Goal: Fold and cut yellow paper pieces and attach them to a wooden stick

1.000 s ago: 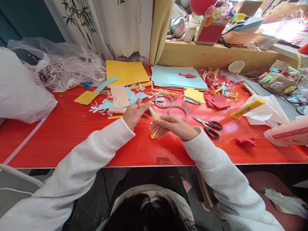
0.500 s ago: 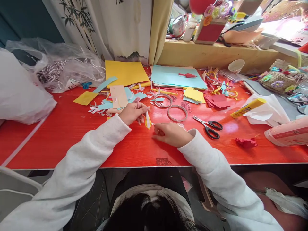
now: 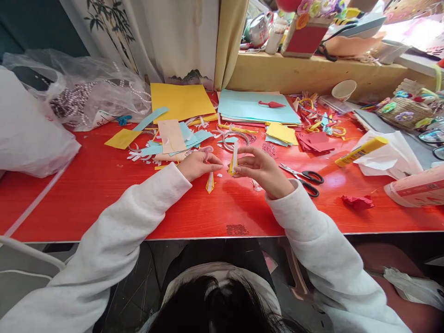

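Observation:
My right hand pinches a small folded yellow paper piece with a white strip standing along it, raised over the red table. My left hand reaches toward that piece with thumb and fingertips pressed together. What lies between those fingertips is too small to make out. A second folded yellow paper piece, also with a white strip, lies on the table just below the left fingers. One tiny white scrap rests between the hands. Behind the right hand, a silver ring is partly hidden.
Black-handled scissors lie right of my right hand, near a yellow glue stick and crumpled red paper. Paper scraps, a yellow sheet and light-blue sheets spread behind. Plastic bags stand at left.
The left hand has put one folded yellow piece on the table. The right hand has risen, now holding a yellow piece upright. A second silver ring is now hidden by the right hand.

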The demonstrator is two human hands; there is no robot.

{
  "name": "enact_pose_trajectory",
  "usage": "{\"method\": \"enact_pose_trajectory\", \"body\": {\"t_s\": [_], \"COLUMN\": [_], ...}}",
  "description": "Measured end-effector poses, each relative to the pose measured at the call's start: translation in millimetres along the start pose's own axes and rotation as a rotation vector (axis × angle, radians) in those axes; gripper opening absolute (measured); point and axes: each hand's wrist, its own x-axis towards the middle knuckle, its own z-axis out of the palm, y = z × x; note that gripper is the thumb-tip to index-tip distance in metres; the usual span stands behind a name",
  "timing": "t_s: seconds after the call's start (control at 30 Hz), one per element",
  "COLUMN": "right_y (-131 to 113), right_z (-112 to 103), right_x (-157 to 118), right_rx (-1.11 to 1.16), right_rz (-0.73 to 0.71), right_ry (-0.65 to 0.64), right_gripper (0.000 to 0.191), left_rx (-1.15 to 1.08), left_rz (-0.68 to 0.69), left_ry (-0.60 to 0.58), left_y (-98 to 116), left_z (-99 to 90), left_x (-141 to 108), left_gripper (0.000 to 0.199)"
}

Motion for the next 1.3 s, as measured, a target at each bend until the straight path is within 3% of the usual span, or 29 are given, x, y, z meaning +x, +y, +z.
{"method": "enact_pose_trajectory", "body": {"t_s": [0.17,0.3,0.4,0.6,0.73,0.87,0.93,1.0,1.1,1.23,1.3], "right_y": [0.4,-0.7,-0.9,7.9,1.1,-26.4,-36.8,-37.5,-18.5,17.2,26.6], "right_z": [1.4,1.9,0.4,2.9,1.6,-26.1,-52.1,-81.5,-119.8,-141.7,-142.2], "right_x": [-0.7,-1.3,-2.4,-2.8,-6.5,-31.8,-51.6,-71.5,-94.4,-106.8,-107.0], "right_rx": [-0.081,-0.156,-0.286,-0.796,-0.986,-0.957,-1.061,-1.230,-1.315,-1.389,-1.381], "right_rz": [0.019,0.013,0.018,0.128,0.021,-0.164,-0.105,0.006,0.128,0.023,-0.005], "right_ry": [0.005,-0.058,-0.063,-0.157,-0.035,0.324,0.407,0.378,0.215,0.200,0.250], "right_gripper": [0.042,0.043,0.038,0.042,0.044,0.034,0.033,0.030,0.034,0.049,0.046], "left_rx": [-0.015,-0.208,-0.171,0.113,0.094,0.052,0.062,0.131,0.335,0.561,0.637], "left_rz": [-0.064,0.004,-0.027,-0.010,-0.054,-0.032,-0.022,0.032,0.202,0.316,0.346], "left_ry": [0.003,-0.105,-0.135,0.059,0.041,0.036,0.052,0.081,0.052,-0.209,-0.249], "left_y": [3.0,11.6,12.3,-0.7,-1.2,0.6,1.5,3.1,7.8,19.9,28.5], "left_z": [2.2,4.8,3.4,-3.1,-2.1,0.1,0.6,2.2,11.4,41.1,58.4], "left_x": [-4.3,-9.5,-9.2,-0.6,0.8,-2.0,-4.1,-4.5,3.1,27.1,38.8], "left_gripper": [0.053,0.041,0.035,0.031,0.034,0.041,0.040,0.035,0.023,0.022,0.029]}}
